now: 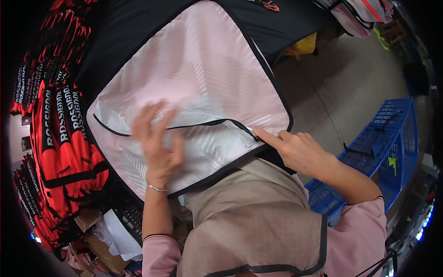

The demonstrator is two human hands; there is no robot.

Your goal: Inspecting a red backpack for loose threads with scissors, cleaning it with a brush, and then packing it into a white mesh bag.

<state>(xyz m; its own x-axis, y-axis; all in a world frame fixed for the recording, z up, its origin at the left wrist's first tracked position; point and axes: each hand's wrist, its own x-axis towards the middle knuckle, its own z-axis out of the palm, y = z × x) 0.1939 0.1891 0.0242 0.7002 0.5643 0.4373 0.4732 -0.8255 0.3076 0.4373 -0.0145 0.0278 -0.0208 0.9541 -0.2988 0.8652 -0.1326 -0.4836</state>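
A large panel of pale pink striped lining (pixel 203 69), edged in black, lies spread before me. A black zipper (pixel 203 123) runs across its lower part, with a translucent white pocket layer beneath. My left hand (pixel 157 143) lies flat on the lining, fingers spread and blurred, wearing a thin bracelet at the wrist. My right hand (pixel 295 147) pinches the zipper's end (pixel 255 136) at the panel's right edge with thumb and forefinger. A beige apron (pixel 249 217) with black trim covers my front.
Stacks of red and black padded straps (pixel 60 152) fill the left side. Cardboard pieces and white paper (pixel 115 231) lie at the lower left. A blue plastic crate (pixel 383 143) stands on the grey floor at the right. Black fabric (pixel 277 23) lies beyond the panel.
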